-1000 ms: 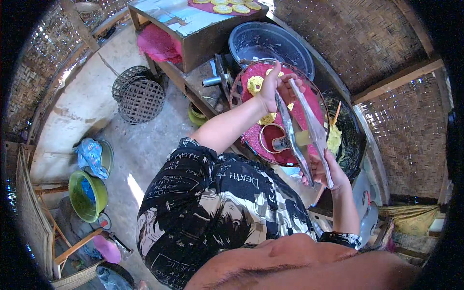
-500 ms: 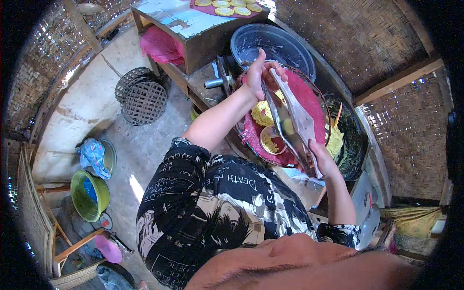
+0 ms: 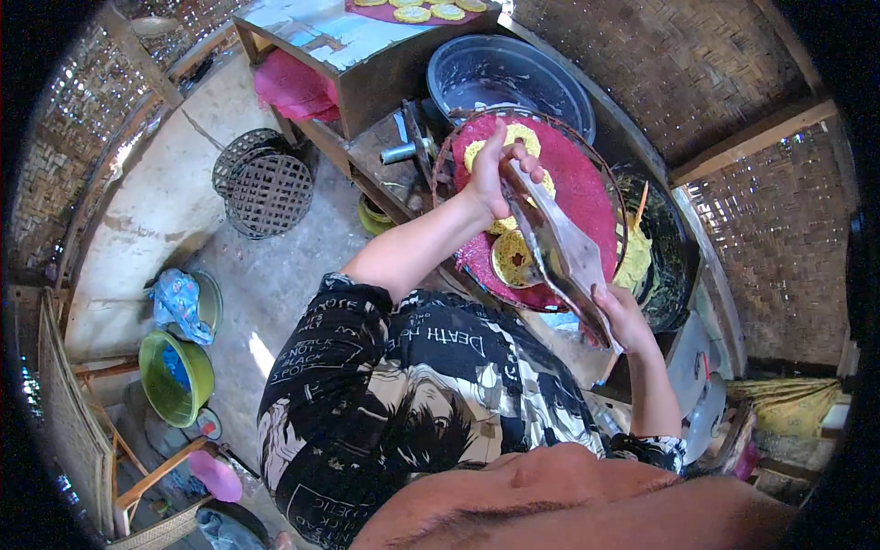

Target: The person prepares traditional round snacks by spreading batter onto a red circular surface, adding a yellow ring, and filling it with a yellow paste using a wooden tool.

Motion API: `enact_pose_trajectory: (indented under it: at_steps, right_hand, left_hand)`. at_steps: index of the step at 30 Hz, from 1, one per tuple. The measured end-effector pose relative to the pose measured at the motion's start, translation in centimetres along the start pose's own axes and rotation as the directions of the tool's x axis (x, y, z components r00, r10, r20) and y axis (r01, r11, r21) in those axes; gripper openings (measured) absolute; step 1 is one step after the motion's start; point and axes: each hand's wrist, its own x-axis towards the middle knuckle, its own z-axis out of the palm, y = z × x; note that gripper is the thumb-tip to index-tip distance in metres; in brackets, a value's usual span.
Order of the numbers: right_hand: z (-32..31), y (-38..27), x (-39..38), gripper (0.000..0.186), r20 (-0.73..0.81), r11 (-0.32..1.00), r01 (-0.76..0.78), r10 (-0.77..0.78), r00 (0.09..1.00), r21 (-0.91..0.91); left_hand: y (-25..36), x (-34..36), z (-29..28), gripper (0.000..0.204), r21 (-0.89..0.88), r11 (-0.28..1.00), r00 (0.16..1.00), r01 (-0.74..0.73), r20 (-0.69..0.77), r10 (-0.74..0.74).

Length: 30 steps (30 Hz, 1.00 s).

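Observation:
Between both hands I hold a long, flat, grey-white board-like thing (image 3: 576,243), tilted on edge with a darker face toward the left. My left hand (image 3: 500,174) grips its far end, thumb sticking up. The near end is in my right hand (image 3: 623,316). Below it lies a round rack with a woven rim, covered by red mesh cloth (image 3: 587,183). Several lacy yellow rounds (image 3: 522,137) rest on the cloth, partly hidden by my left hand and the board. A thin ring (image 3: 496,261) surrounds one yellow round at the rack's near side.
A large dark basin (image 3: 513,69) stands behind the rack. To the right, a dark pan (image 3: 674,284) holds yellow mush (image 3: 634,257) and a stick. A table (image 3: 316,27) at the back carries more yellow rounds. Woven trays (image 3: 266,192) and a green basin (image 3: 179,380) are at left.
The board has turned more edge-on and shifted slightly right and down with both hands. More yellow rounds now show on the red cloth, including the one inside the ring.

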Motion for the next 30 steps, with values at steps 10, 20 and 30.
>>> enact_pose_trajectory:
  at_steps: [10, 20, 30]
  right_hand:
    - [3.3, -0.8, 2.9, 0.048, -0.087, 0.954, 0.253, -0.241, 0.967, 0.161]
    - [4.1, -2.1, 7.1, 0.036, -0.166, 0.859, 0.486, -0.462, 0.871, 0.163]
    - [2.3, 2.2, 9.2, 0.026, -0.36, 0.782, 0.057, -0.348, 0.865, -0.621]
  left_hand:
    - [6.0, 0.1, 1.6, 0.091, 0.343, 0.933, 0.963, -0.112, 0.268, 0.017]
    - [3.8, -1.8, -10.2, 0.03, 0.615, 0.784, 0.994, -0.083, 0.104, 0.024]
    - [9.8, -9.1, -6.1, 0.024, 0.756, 0.527, 0.877, -0.388, 0.127, 0.464]
